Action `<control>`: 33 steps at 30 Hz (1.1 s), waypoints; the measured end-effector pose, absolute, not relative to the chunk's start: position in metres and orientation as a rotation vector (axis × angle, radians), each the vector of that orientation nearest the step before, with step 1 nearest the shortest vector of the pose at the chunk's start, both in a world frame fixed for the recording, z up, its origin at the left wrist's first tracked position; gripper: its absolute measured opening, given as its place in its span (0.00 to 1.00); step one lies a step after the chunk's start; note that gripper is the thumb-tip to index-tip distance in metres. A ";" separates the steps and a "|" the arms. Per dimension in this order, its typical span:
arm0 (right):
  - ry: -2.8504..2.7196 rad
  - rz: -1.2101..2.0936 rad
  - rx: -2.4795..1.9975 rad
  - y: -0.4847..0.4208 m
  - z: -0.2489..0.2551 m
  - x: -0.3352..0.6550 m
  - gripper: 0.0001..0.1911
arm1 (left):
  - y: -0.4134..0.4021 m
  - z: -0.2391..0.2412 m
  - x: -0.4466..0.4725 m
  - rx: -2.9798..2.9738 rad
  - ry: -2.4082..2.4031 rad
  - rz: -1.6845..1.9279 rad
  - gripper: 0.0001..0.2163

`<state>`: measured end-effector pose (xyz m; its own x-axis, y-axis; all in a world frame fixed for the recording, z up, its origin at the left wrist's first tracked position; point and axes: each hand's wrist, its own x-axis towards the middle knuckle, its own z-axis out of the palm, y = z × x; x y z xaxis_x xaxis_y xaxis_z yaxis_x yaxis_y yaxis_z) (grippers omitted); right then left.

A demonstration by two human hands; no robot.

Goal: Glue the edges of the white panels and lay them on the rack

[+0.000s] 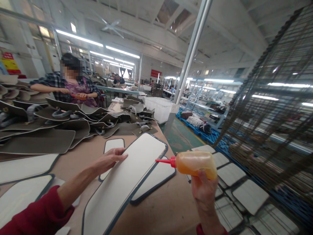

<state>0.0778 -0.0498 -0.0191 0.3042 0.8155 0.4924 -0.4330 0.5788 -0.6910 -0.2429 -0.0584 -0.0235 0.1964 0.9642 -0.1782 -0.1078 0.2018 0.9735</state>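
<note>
The left hand point(112, 160) grips the white panel point(124, 182) by its left edge, over the counter point(158, 215); likely light and fairly stiff, best held by the rim. The right hand point(204, 189) holds the squeeze bottle point(193, 163) mid-body, probably soft-walled.

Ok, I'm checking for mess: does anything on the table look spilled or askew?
I see no spill. The dark panels heaped on the table look untidy: they overlap at uneven angles, some edges lifted.
</note>
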 end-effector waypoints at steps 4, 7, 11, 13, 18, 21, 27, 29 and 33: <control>-0.936 0.874 -0.493 -0.048 -0.018 0.075 0.30 | -0.056 -0.026 -0.242 1.053 1.043 1.005 0.17; -0.932 0.884 -0.497 -0.047 -0.016 0.074 0.31 | -0.054 -0.028 -0.242 1.039 1.055 1.021 0.16; -0.938 0.902 -0.514 -0.046 -0.017 0.073 0.30 | -0.051 -0.028 -0.241 1.031 1.065 1.033 0.17; -0.938 0.910 -0.524 -0.045 -0.018 0.072 0.29 | -0.050 -0.027 -0.240 1.022 1.078 1.039 0.17; -0.951 0.938 -0.538 -0.042 -0.022 0.070 0.28 | -0.049 -0.027 -0.238 0.981 1.098 1.042 0.17; -0.964 0.933 -0.554 -0.041 -0.023 0.069 0.28 | -0.046 -0.028 -0.239 0.967 1.102 1.042 0.16; -0.930 0.985 -0.545 -0.041 -0.021 0.064 0.29 | -0.041 -0.030 -0.241 0.943 1.128 1.033 0.19; -0.941 0.992 -0.539 -0.041 -0.021 0.062 0.29 | -0.039 -0.031 -0.241 0.935 1.136 1.030 0.20; -0.973 0.959 -0.549 -0.039 -0.025 0.060 0.27 | -0.037 -0.029 -0.241 0.918 1.139 1.032 0.20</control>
